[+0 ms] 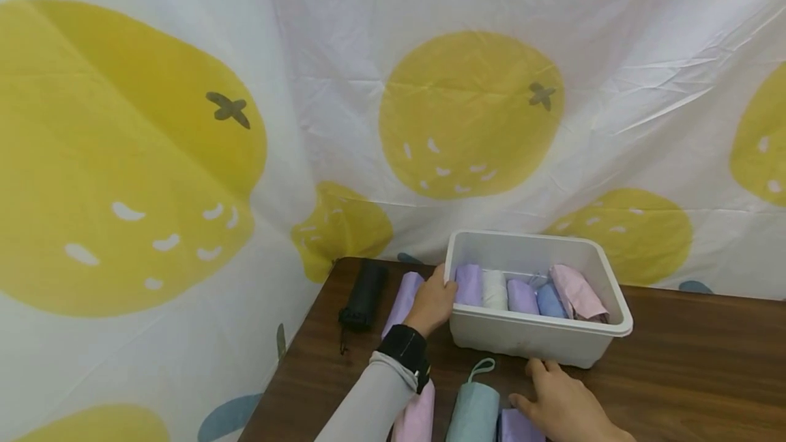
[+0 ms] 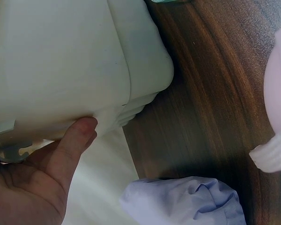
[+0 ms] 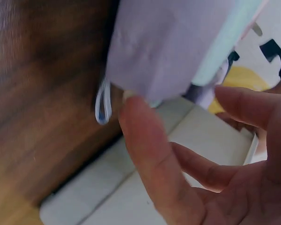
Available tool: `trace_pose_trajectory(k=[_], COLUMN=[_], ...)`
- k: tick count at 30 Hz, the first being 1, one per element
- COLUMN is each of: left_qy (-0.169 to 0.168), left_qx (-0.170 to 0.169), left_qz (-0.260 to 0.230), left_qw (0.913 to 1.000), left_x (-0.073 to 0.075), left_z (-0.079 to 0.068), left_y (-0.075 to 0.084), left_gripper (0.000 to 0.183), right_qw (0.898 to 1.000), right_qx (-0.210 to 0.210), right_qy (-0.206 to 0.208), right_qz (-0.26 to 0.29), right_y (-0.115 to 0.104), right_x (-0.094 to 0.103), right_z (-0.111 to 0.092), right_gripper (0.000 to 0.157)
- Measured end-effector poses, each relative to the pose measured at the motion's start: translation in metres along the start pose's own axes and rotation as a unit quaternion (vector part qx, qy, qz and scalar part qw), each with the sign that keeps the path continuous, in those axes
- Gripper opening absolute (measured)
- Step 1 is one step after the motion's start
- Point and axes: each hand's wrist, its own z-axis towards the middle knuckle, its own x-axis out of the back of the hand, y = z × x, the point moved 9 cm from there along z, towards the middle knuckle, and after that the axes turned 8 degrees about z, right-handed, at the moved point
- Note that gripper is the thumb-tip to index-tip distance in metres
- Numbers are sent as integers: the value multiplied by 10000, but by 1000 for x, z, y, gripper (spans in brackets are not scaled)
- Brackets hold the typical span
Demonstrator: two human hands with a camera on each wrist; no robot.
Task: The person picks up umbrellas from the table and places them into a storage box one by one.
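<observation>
Fruit-printed cloth (image 1: pixel 344 135) behind dark table (image 1: pixel 688 360). Head: five bundles (image 1: pixel 523 297) inside the white bin (image 1: pixel 522 336), gripped by the left hand (image 1: pixel 434 302). Left wrist only: its ridged corner (image 2: pixel 144 104). Right wrist only: pale loop (image 3: pixel 108 96) at purple pouch (image 3: pixel 168 42), near wide-spread right hand (image 3: pixel 234 201).

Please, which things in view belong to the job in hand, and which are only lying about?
Probably in the job:
box, gripped by left hand
rolls inside it
purple roll, near right hand

Just lying on the table, perhaps for later:
black roll
green roll
pink roll
lilac roll
</observation>
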Motion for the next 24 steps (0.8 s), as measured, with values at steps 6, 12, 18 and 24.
trace_pose_trajectory(k=[6, 12, 18, 24], left_qy=[-48, -32, -32, -26], left_qx=[35, 29, -20, -7], left_qz=[-30, -46, 1, -38], left_qw=[10000, 10000, 10000, 10000], left_x=[-2, 0, 1, 0], left_z=[0, 0, 0, 0], left_y=[-2, -2, 0, -1], left_gripper=[52, 52, 52, 51], right_qw=[9982, 9970, 9957, 9939], right_qx=[-396, -605, -795, -980], right_qy=[-439, -484, -477, -494], right_qz=[17, -20, 4, 95], right_y=[6, 10, 16, 21], right_x=[-28, -42, -50, -59], right_z=[0, -2, -5, -9], right_gripper=[81, 75, 64, 62])
